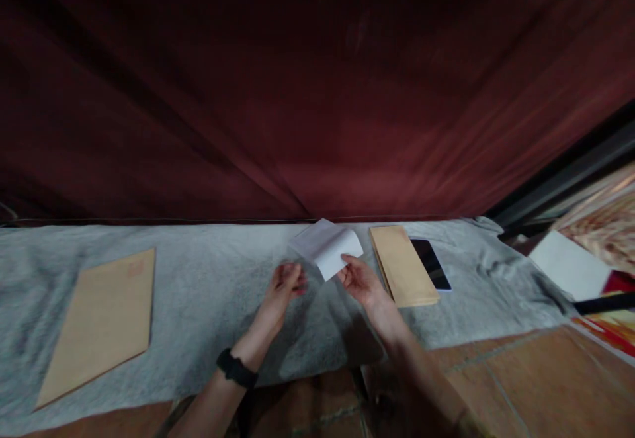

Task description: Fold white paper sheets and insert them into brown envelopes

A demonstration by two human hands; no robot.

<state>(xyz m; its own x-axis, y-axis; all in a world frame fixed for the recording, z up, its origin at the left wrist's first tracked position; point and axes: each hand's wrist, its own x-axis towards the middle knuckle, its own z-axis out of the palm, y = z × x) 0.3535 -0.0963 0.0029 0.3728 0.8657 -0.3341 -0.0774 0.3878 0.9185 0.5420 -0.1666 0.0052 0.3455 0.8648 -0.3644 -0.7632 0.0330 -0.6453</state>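
My right hand (361, 280) pinches the near right edge of a white sheet of paper (344, 246). The sheet curls up toward me, and its far part rests on the white paper (315, 236) beneath; I cannot tell how many sheets lie there. Just left of the paper is my left hand (286, 280), with a black watch on its wrist. Its fingers are bent and smeared by motion, and nothing shows clearly in them. Beside my right hand lies a stack of brown envelopes (404, 266).
A dark-screened phone or tablet (430, 262) lies partly under the brown envelopes. Far left, a larger brown envelope (106, 319) rests on the grey cloth (213, 292). A dark red curtain (317, 107) hangs behind the cloth. Tiled floor (536, 372) shows in front.
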